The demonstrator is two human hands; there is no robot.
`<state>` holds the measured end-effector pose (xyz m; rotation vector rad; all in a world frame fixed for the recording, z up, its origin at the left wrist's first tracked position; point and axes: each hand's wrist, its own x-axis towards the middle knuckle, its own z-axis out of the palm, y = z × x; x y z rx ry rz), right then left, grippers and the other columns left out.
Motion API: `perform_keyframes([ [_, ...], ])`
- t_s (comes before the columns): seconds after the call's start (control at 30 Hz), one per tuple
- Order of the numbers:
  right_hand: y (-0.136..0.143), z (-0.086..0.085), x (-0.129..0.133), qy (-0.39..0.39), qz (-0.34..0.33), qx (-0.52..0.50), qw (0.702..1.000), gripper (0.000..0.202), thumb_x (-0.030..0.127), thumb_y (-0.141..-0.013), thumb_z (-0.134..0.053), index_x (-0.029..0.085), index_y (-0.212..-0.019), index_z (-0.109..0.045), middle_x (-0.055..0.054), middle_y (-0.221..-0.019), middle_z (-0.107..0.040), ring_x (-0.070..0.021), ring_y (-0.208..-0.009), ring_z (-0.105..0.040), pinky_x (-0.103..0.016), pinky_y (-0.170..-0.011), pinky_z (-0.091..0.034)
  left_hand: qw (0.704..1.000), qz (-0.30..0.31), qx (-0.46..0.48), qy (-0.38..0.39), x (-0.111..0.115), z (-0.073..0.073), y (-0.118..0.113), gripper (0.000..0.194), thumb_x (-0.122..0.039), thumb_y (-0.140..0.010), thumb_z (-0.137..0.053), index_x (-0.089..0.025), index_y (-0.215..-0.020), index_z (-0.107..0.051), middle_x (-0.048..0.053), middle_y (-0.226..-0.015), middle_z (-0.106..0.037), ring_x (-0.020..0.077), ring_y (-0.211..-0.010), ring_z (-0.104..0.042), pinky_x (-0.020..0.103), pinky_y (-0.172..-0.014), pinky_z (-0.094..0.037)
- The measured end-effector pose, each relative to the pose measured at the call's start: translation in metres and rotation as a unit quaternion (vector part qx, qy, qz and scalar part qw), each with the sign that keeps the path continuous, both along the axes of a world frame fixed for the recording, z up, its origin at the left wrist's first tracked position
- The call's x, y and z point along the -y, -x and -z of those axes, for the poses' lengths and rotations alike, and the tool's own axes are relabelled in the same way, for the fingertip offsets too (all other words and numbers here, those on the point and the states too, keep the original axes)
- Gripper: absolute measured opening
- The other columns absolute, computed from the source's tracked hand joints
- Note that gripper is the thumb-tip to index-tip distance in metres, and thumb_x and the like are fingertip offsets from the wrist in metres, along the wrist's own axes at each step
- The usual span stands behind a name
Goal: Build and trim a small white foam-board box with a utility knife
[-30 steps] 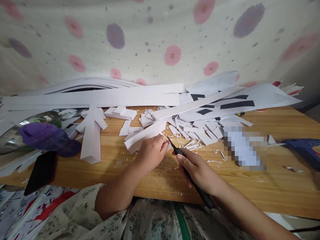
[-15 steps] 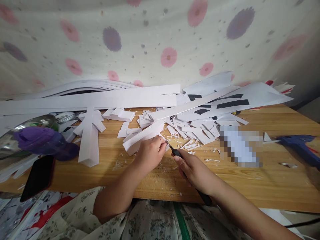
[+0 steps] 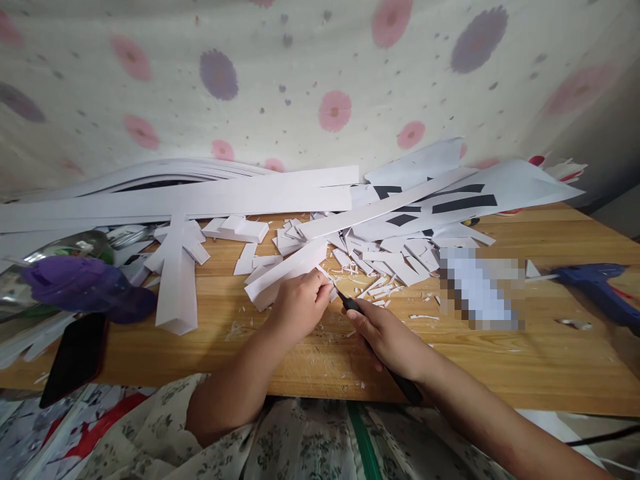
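Observation:
My left hand [image 3: 303, 300] has its fingers closed on a small white piece [image 3: 324, 272], mostly hidden by the fingers. My right hand [image 3: 387, 333] grips a black-handled tool [image 3: 353, 305], whose thin metal tip points up and left and meets the piece at my left fingertips. Just behind my left hand lies a folded white board strip [image 3: 285, 272]. A long white strip [image 3: 385, 205] slants across the scraps [image 3: 400, 263] beyond my hands. White shavings are scattered on the wooden table [image 3: 320, 367].
At the left are a white box-shaped piece [image 3: 179, 293], a purple object [image 3: 85, 287] and a black phone [image 3: 75, 357]. Long white boards [image 3: 200, 199] lie along the back. At the right are a blue glue gun [image 3: 593, 287] and a blurred patch [image 3: 480, 290].
The view has shifted slightly. Both hands stay almost in place, with the tool tip still against the small piece.

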<state>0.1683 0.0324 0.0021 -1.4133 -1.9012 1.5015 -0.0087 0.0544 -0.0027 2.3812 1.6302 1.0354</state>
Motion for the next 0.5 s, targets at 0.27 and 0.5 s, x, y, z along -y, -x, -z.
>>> perform_keyframes([
  [0.27, 0.0, 0.006, -0.003, -0.006, -0.009, 0.011, 1.0, 0.029, 0.049, -0.093, -0.033, 0.022, -0.093, -0.043, 0.007, -0.049, -0.045, -0.0109, -0.033, -0.042, -0.022, -0.034, -0.033, 1.0, 0.0, 0.015, 0.006, 0.0, 0.0, 0.0, 0.016, -0.016, -0.084, -0.052, -0.019, -0.069, -0.058, -0.001, -0.056, -0.064, 0.0131, -0.055, -0.059, 0.024, -0.057, -0.041],
  [0.5, 0.0, 0.012, -0.005, -0.001, -0.013, 0.017, 1.0, 0.028, 0.047, -0.093, -0.031, 0.022, -0.096, -0.043, 0.008, -0.047, -0.044, -0.0113, -0.031, -0.042, -0.022, -0.033, -0.031, 1.0, -0.001, 0.028, 0.014, 0.0, -0.002, 0.001, 0.017, -0.014, -0.083, -0.052, -0.019, -0.068, -0.058, -0.002, -0.055, -0.064, 0.0126, -0.053, -0.059, 0.023, -0.055, -0.041],
])
